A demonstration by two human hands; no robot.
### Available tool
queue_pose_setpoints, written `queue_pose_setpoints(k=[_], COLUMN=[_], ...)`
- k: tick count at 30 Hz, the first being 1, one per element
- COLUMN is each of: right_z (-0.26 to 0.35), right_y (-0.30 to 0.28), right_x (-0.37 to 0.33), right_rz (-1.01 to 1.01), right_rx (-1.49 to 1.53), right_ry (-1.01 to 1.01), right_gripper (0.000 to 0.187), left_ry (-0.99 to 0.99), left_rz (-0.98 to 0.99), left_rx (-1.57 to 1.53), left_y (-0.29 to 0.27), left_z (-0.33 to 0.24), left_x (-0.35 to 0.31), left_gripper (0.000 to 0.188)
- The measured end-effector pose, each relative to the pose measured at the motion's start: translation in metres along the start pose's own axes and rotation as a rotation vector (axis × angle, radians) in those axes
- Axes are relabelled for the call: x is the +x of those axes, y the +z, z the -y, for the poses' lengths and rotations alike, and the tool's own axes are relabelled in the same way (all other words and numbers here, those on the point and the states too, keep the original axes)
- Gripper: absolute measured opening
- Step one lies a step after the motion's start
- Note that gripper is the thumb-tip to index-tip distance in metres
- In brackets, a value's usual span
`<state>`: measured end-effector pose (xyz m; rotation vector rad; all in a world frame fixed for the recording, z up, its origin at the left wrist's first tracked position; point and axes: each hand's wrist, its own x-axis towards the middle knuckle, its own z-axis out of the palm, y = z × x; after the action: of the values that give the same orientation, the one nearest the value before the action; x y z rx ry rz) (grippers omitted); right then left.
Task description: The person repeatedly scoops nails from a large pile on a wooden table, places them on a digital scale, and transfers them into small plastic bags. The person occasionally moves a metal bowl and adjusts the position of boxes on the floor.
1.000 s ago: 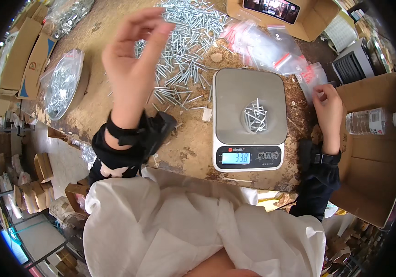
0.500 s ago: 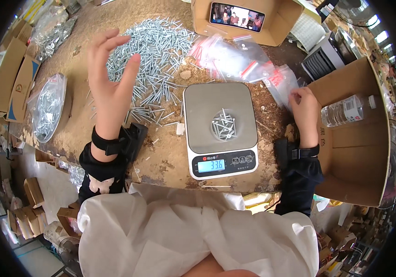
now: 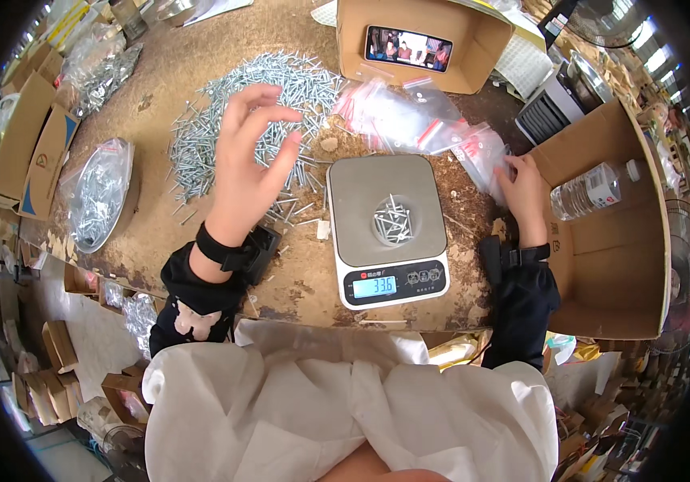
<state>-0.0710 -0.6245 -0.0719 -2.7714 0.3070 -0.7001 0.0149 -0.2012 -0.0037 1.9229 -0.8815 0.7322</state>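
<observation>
The left hand (image 3: pixel 244 173) hovers with fingers spread and empty above the pile of silver screws (image 3: pixel 224 120) on the table (image 3: pixel 160 72), while the right hand's (image 3: pixel 524 193) fingers press together on clear zip bags (image 3: pixel 441 132), with the scale (image 3: pixel 387 229) between both hands.

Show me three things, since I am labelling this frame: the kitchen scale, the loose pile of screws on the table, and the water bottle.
kitchen scale (image 3: pixel 377 197), head view, bare part of the weighing plate.
pile of screws (image 3: pixel 276 80), head view, middle of the heap.
water bottle (image 3: pixel 594 191), head view, the label.
</observation>
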Motion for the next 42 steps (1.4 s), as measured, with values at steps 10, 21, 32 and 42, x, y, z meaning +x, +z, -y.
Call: queue_pose_setpoints(k=[10, 21, 32, 42], right_z=[0.009, 0.162, 0.21, 0.197], right_y=[-0.002, -0.063, -0.052, -0.068], right_x=[0.006, -0.041, -0.029, -0.036], right_rz=[-0.287, 0.22, 0.342, 0.176], right_rx=[0.36, 1.229, 0.956, 1.239], right_ry=[0.034, -0.093, -0.547, -0.486], right_gripper=[0.005, 0.017, 0.019, 0.037], left_ry=[0.037, -0.282, -0.182, -0.185], left_rz=[0.17, 0.402, 0.298, 0.503], left_rx=[-0.121, -0.732, -0.702, -0.774], left_y=[-0.002, 0.007, 0.014, 0.005], left_z=[-0.024, -0.054, -0.054, -0.055], left_x=[-0.005, -0.022, -0.032, -0.032], left_gripper=[0.014, 0.034, 0.007, 0.019])
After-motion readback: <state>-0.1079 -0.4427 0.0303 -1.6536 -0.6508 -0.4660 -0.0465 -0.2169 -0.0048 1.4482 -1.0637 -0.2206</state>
